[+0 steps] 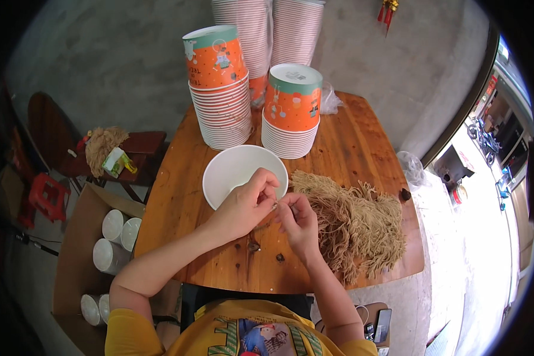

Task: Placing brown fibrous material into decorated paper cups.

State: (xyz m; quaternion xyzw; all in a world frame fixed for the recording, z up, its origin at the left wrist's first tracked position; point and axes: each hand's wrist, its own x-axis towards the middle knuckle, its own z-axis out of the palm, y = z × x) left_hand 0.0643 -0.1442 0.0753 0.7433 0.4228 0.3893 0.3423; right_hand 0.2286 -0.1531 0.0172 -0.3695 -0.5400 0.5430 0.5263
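My left hand [252, 200] reaches across the near rim of a white paper bucket [231, 169], which stands mouth up on the wooden table. Close beside it is my right hand [299, 224], and the fingertips of both meet in a pinch just right of the bucket. A tiny pale bit shows between them, too small to name. Right of my right hand lies a loose heap of tan cords [362, 228], partly behind that hand.
Nested orange-and-white paper buckets stand upside down in a left stack [222, 107] and a right stack [292, 113], taller stacks behind. Left of the wooden table [178, 178], a cardboard box [77, 261] holds several white buckets. A bench [142, 145] carries more tan cord.
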